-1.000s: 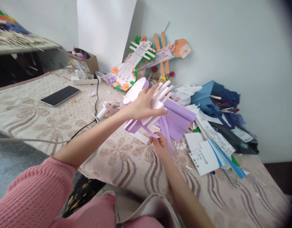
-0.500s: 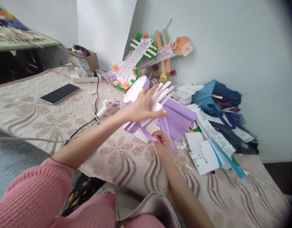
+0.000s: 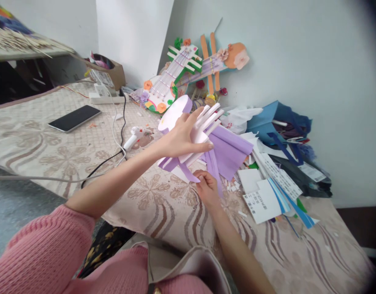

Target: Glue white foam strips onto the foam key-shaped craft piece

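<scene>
My left hand (image 3: 182, 138) reaches over a white paper model guitar (image 3: 173, 116) with purple edging and white bars at its upper end. Its thumb and fingers are spread across the model and grip it; the fingertips are partly hidden. A narrow purple crepe paper strip (image 3: 187, 173) hangs from the model's near edge. My right hand (image 3: 208, 190) pinches the free end of that strip between thumb and forefinger. Behind and to the right, a sheet of purple crepe paper (image 3: 230, 152) lies on the patterned tablecloth (image 3: 175, 212).
A white glue gun (image 3: 133, 139) with cords lies left of the model, near a phone (image 3: 74, 118) and a power strip (image 3: 107, 98). Two decorated model instruments (image 3: 168, 83) lean at the wall. Card pieces (image 3: 263, 202) and a blue bag (image 3: 263, 122) are on the right.
Both hands keep their grips on the model guitar and the strip, almost unmoved. The whole view has shifted slightly.
</scene>
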Tool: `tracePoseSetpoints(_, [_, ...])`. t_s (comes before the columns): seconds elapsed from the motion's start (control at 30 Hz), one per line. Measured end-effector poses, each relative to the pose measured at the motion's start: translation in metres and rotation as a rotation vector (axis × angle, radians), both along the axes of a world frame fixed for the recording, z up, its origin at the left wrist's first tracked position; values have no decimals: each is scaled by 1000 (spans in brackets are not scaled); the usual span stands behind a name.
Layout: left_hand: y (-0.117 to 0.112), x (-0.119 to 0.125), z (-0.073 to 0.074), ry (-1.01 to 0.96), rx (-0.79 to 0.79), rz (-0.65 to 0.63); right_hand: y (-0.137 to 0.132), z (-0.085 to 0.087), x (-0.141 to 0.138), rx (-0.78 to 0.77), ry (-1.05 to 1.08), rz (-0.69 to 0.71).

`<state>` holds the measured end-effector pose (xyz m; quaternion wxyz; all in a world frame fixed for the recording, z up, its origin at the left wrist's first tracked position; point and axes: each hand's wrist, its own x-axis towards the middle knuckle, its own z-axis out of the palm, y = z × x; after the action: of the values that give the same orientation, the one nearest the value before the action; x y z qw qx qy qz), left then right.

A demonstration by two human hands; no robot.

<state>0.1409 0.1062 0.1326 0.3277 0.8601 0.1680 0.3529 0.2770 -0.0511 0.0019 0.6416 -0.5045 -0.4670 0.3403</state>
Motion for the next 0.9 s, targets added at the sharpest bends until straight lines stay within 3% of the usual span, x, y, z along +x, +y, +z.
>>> tracePoseSetpoints(0.3, [-1,0,-2,0,-19,-1,-3,1,-3,-71,39,121])
tracePoseSetpoints(0.67, [-1,-1,-1,-10,-14,-2,-2,6,-6,-33,17,-21])
tracePoseSetpoints(0.9, [-2,-2,-2,-10,-12,-9,0,-2,-3,-70,-4,-52])
